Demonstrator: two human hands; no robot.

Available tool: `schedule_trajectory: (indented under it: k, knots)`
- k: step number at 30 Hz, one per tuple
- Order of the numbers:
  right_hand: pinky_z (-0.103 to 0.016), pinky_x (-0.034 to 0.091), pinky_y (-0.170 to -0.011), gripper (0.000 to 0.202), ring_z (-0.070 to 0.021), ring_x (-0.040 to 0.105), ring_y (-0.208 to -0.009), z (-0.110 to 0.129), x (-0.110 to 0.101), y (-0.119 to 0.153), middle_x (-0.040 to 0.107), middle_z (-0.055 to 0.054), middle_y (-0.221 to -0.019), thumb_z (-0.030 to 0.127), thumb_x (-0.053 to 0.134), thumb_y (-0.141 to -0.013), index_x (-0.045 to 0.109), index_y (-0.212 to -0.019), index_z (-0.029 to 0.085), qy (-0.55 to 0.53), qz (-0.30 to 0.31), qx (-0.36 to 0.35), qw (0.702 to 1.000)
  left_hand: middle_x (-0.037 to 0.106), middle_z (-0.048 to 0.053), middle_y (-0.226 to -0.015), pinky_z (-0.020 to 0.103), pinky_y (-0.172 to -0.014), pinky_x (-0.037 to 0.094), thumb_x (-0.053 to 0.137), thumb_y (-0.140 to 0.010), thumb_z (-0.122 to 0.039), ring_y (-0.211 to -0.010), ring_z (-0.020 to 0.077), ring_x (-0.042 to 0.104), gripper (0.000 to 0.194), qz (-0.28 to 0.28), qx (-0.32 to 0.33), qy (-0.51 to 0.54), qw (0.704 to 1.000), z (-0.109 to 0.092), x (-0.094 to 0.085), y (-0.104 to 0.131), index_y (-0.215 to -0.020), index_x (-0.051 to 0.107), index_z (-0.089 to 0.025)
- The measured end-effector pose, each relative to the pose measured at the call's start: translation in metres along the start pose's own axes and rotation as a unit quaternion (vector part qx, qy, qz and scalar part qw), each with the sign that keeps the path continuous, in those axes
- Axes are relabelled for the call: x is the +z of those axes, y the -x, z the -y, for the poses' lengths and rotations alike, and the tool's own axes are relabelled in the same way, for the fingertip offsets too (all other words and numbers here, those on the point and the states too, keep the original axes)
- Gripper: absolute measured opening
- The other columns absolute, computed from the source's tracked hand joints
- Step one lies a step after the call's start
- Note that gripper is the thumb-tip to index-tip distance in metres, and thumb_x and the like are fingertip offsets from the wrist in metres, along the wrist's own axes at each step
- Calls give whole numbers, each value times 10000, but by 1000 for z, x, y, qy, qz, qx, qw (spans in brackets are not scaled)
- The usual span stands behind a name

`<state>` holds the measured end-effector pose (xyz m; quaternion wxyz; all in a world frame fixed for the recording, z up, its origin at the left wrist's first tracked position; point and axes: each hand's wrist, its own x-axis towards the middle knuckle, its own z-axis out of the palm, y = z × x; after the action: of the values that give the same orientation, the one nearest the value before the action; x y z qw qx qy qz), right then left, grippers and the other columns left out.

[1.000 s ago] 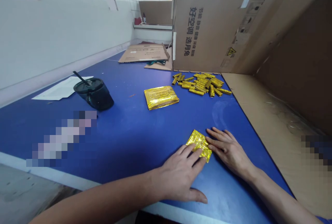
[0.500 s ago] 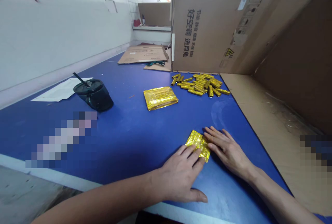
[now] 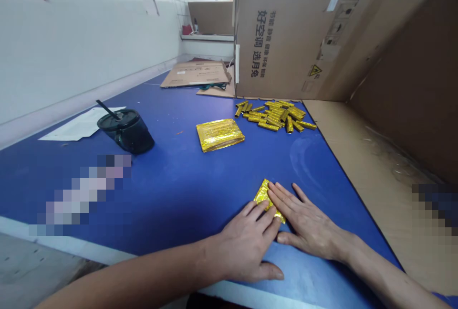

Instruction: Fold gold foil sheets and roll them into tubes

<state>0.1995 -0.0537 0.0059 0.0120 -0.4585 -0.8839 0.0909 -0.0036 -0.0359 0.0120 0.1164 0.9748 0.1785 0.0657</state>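
Observation:
A gold foil sheet [image 3: 262,193] lies on the blue table [image 3: 171,189], partly covered by both hands. The fingertips of my left hand [image 3: 248,244] rest on its near left side, fingers spread and thumb out. My right hand [image 3: 307,220] lies flat over its right side, fingers stretched out. Farther off sits a flat stack of gold foil [image 3: 220,135]. Beyond it to the right is a loose pile of small rolled gold pieces [image 3: 275,114].
At the left stands a dark cup with a straw [image 3: 127,130], beside a white paper [image 3: 78,125]. Flat cardboard [image 3: 196,74] lies at the back. A large cardboard box [image 3: 293,37] stands behind the pile, and cardboard [image 3: 361,156] runs along the table's right edge.
My right hand has moved left, from the foil sheet's right edge onto its surface, covering more of it. My left hand has stayed on the sheet.

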Motion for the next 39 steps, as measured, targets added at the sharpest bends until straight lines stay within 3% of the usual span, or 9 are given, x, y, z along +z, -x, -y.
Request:
schedule_trajectory:
  k: [6, 9, 13, 16, 19, 24, 31, 39]
  knots:
    - [-548, 102, -993, 805, -271, 91, -1275, -2, 1, 1, 98, -113, -1412, 585, 385, -766, 48, -1363, 164, -1, -8, -6, 1000, 453, 137, -1205, 339, -981, 219, 486, -718, -570, -1137, 254, 366, 704, -6, 11, 4, 1000, 8, -4, -3, -1205, 382, -73]
    - [-547, 134, -988, 768, -273, 154, -1268, -3, -1, 4, 184, -127, -1400, 551, 427, -766, 127, -1359, 165, -12, -43, 0, 999, 487, 127, -1154, 331, -976, 228, 509, -718, -542, -1100, 243, 396, 642, -6, 15, 1, 1000, 11, -7, -4, -1161, 425, -84]
    - [-463, 270, -965, 374, -215, 428, -1120, 4, -6, 13, 504, -107, -1200, 339, 433, -839, 461, -1184, 198, -38, -137, 22, 990, 448, 144, -1174, 329, -986, 216, 511, -704, -555, -1125, 255, 359, 689, -26, 7, 5, 1000, 8, -5, -2, -1184, 402, -75]
    - [-377, 409, -831, 248, -188, 521, -944, 12, -5, 18, 584, -86, -1009, 220, 430, -843, 562, -1052, 209, -61, -152, 0, 987, 417, 163, -1176, 347, -953, 271, 516, -680, -578, -1089, 276, 380, 718, -36, -24, 9, 999, 3, -2, -2, -1178, 411, -71]
    - [-354, 444, -732, 257, -194, 527, -876, 14, -3, 19, 584, -90, -944, 180, 419, -843, 574, -1046, 210, -55, -154, -3, 987, 445, 148, -1120, 347, -929, 305, 519, -681, -578, -1047, 269, 401, 703, -37, -38, 15, 998, -4, -1, -4, -1158, 433, -69]
    - [-357, 437, -739, 256, -191, 524, -869, 7, -7, 17, 589, -85, -899, 153, 404, -847, 577, -1027, 207, -49, -150, -32, 987, 480, 121, -1031, 335, -878, 358, 567, -690, -501, -990, 249, 416, 603, -44, -58, 16, 997, -12, 0, -12, -1096, 473, -66]
    - [-352, 443, -767, 257, -189, 516, -909, 5, -3, 19, 585, -95, -933, 112, 370, -852, 559, -1012, 179, -39, -146, -42, 988, 511, 60, -893, 288, -757, 424, 519, -781, -250, -891, 203, 459, 137, -32, -21, -11, 999, 13, -1, -25, -848, 562, -139]
    - [-336, 467, -712, 187, -177, 528, -821, 3, 9, 19, 573, -104, -908, 103, 375, -839, 542, -909, 147, -51, -195, -29, 979, 521, 41, -864, 298, -791, 408, 548, -766, -260, -866, 186, 472, 120, -64, -8, -16, 998, 23, 2, -33, -822, 575, -158]
